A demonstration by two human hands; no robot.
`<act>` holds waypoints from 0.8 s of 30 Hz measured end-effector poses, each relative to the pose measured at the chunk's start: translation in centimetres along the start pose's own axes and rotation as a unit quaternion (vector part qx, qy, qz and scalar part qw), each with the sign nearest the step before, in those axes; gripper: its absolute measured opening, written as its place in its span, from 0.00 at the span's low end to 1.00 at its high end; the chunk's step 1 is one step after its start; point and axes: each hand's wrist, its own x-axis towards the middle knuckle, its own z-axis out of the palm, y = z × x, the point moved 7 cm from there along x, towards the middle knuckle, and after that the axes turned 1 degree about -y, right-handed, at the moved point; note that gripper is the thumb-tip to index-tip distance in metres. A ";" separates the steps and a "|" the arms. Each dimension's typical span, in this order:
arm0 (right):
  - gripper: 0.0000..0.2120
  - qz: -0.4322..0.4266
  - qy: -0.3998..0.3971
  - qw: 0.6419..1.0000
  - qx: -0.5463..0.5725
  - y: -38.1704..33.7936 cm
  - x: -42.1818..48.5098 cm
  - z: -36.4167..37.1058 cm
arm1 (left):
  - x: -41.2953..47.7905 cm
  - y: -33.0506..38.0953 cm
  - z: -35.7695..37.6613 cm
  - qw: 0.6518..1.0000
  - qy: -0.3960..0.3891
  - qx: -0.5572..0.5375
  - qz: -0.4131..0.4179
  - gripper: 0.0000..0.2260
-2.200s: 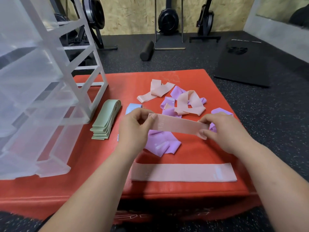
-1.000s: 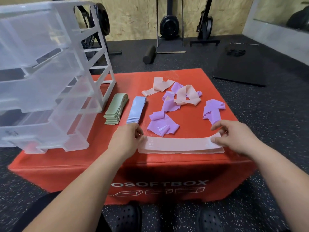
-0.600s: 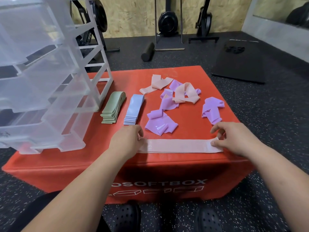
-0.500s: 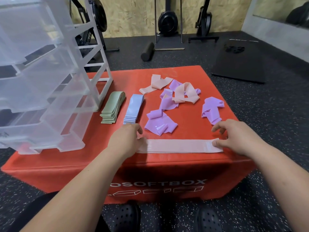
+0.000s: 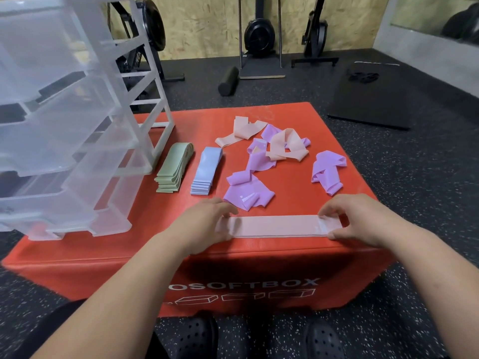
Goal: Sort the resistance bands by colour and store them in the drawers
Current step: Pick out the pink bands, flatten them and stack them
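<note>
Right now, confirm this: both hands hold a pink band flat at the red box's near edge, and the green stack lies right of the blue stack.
One slip: in the head view the green stack lies left of the blue stack. The rest stands: the left hand and right hand hold the pink band flat at the near edge of the red box.

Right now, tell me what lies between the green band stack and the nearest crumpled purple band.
The blue band stack lies between the green band stack and that purple band, seen in the head view.
</note>
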 end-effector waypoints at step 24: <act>0.31 -0.041 0.106 0.993 -0.006 -4.4 11.7 -1.2 | 8.3 0.2 -1.2 0.982 0.177 -0.071 -0.009 0.15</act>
